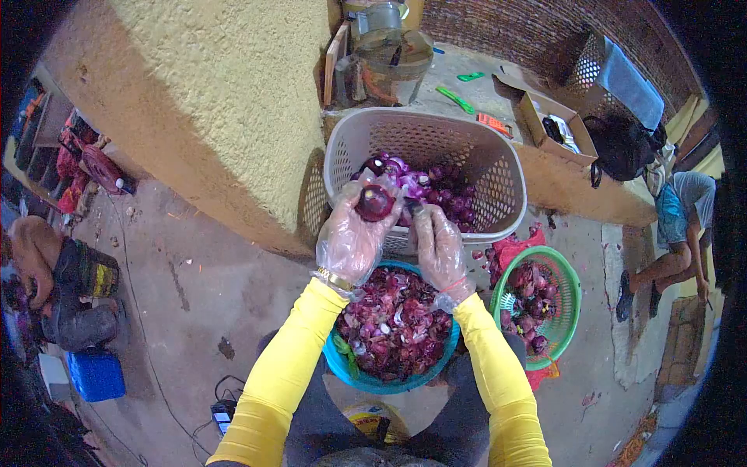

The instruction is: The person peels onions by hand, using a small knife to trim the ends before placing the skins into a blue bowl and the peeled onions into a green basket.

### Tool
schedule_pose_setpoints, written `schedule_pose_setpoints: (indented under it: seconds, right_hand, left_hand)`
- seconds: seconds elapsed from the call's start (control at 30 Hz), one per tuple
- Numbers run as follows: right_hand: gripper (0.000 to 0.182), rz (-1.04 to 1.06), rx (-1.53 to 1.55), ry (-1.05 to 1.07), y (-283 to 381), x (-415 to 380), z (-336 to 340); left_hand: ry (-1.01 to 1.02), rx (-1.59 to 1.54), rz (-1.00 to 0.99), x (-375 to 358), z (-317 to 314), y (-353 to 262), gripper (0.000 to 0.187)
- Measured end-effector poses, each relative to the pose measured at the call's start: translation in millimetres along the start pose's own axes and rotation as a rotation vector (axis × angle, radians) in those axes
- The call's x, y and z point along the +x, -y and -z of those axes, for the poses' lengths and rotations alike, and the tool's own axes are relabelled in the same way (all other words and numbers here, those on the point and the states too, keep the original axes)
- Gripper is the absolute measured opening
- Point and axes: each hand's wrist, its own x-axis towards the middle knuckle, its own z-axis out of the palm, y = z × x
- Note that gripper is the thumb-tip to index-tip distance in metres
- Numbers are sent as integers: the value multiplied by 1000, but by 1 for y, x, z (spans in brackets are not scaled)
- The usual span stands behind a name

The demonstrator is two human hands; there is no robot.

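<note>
My left hand (354, 226), in a clear plastic glove, is closed around a red onion (375, 202). Close by on the right, my gloved right hand (438, 240) grips a small dark knife-like tool (412, 206); its blade cannot be made out. Both hands are over the near side of a pale perforated basket (486, 167), where shiny purple onions (447, 191) are heaped. Below my wrists, a blue basin (366, 383) holds onion skins and pieces (397, 323). A green basket (572, 300) with unpeeled red onions (533, 300) stands to the right.
A yellow textured wall (226, 101) rises at left. On the ledge behind are a transparent bucket (397, 66), a green-handled tool (455, 100) and a cardboard box (556, 128). Another person (685, 226) bends over at far right. A cable (144, 335) crosses the floor near a blue box (95, 375).
</note>
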Motion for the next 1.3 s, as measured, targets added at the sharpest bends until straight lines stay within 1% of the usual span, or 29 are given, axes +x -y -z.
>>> schedule_pose_setpoints:
  seconds: [0.07, 0.1, 0.17, 0.2, 0.27, 0.37, 0.5, 0.57, 0.7, 0.8, 0.87, 0.9, 1.07, 1.2, 1.3]
  right_hand:
    - [26, 95, 105, -4, 0, 2, 4]
    - [26, 93, 104, -4, 2, 2, 4]
    - [25, 190, 6, -43, 5, 4, 11]
    - [25, 190, 4, -44, 9, 5, 13]
    - [33, 193, -128, -2, 21, 4, 17]
    - [34, 159, -146, 2, 31, 3, 20]
    - [34, 198, -114, -37, 29, 2, 17]
    - [49, 161, -150, -21, 26, 2, 17]
    - [48, 153, -154, -26, 26, 2, 17]
    - [47, 147, -188, -49, 20, 2, 15]
    - [45, 178, -202, -58, 14, 2, 14]
    - [45, 177, -202, -58, 14, 2, 13]
    - [45, 143, -172, -16, 19, 2, 17]
    - [45, 174, -176, -36, 15, 3, 15]
    - [44, 126, -208, 26, 20, 3, 19]
  left_hand:
    - [-11, 58, 38, -3, -8, 1, 36]
    - [-12, 57, 40, -2, -5, 0, 36]
    - [51, 93, 46, 1, -2, 4, 34]
    - [52, 92, 47, 1, -4, 3, 34]
    - [64, 213, 68, -3, -8, 0, 38]
    - [93, 262, 131, -8, -18, -1, 44]
    - [111, 331, 67, -11, -20, 5, 48]
    - [39, 256, 143, -10, -23, 4, 41]
    - [25, 277, 128, -8, -22, 6, 42]
    - [79, 319, 103, -7, -20, 7, 42]
    - [89, 421, 119, -10, -19, 4, 42]
    - [89, 421, 120, -10, -19, 4, 42]
    - [132, 436, 132, -11, -22, 2, 41]
    - [124, 494, 134, -11, -17, 1, 41]
    - [151, 562, 129, -10, -10, -1, 42]
